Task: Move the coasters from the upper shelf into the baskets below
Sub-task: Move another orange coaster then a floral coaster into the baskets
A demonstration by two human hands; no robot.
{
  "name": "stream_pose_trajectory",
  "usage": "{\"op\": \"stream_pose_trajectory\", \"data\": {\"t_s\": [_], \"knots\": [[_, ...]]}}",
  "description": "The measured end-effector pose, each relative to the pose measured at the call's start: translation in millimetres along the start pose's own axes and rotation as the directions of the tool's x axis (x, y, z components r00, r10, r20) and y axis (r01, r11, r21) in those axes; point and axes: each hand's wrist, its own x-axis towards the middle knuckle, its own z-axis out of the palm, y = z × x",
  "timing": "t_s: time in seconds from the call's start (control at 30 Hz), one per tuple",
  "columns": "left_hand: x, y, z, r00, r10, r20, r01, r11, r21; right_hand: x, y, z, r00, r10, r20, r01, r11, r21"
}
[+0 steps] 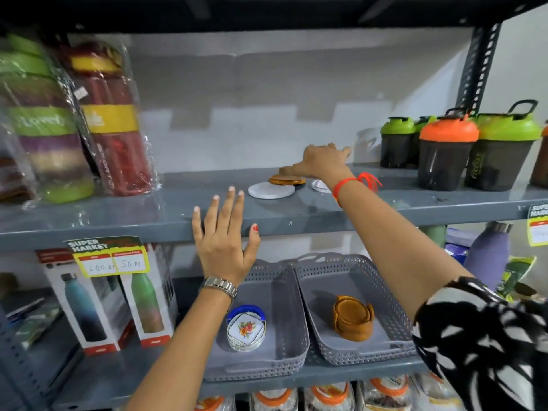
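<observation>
In the head view, a grey upper shelf (385,209) is seen crossing the middle of the frame. Near its centre, a white round coaster (271,190) is laid flat, with a brown wooden coaster (286,180) just behind it and a second white coaster (320,185) partly hidden to the right. The right hand (321,161) is stretched over the brown coaster with fingers spread; whether anything is touched or pinched cannot be told. The left hand (226,241) is held open with fingers splayed against the shelf's front edge, nothing gripped. In the lower centre, two grey perforated baskets are set side by side: the left basket (284,369) holds a floral coaster set (246,329), the right basket (394,318) a brown coaster set (353,320). Shaker bottles (447,149) are ranged at the upper right.
</observation>
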Motion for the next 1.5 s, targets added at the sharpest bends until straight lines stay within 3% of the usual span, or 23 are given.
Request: {"op": "stream_pose_trajectory", "data": {"t_s": [0.2,0.53,0.8,0.93,1.03,1.2,1.5], "knots": [[1,-1,-1,1.0,0.003,0.029,-0.003,1.0,-0.005,14,-14,26,0.985,0.05,0.168,-0.048,0.999,-0.018],[0,0,2,1.0,-0.011,0.017,0.012,1.0,-0.018,28,-12,33,0.967,0.123,0.225,-0.141,0.988,0.068],[2,1,-4,0.998,-0.02,0.054,0.021,0.999,-0.029,31,-12,38,0.975,0.136,0.174,-0.157,0.981,0.111],[3,1,-6,0.997,-0.022,0.073,0.025,0.999,-0.038,24,-12,32,0.994,0.104,-0.011,-0.101,0.98,0.173],[2,1,-6,0.996,-0.028,0.087,0.032,0.999,-0.038,7,-15,23,0.966,0.091,-0.242,-0.04,0.978,0.206],[3,3,-5,0.996,-0.031,0.084,0.035,0.998,-0.043,-41,-13,12,0.809,0.069,-0.584,0.1,0.963,0.252],[3,4,-8,0.993,-0.045,0.105,0.054,0.995,-0.079,-136,-4,1,0.568,0.167,-0.806,0.27,0.887,0.374]]}}
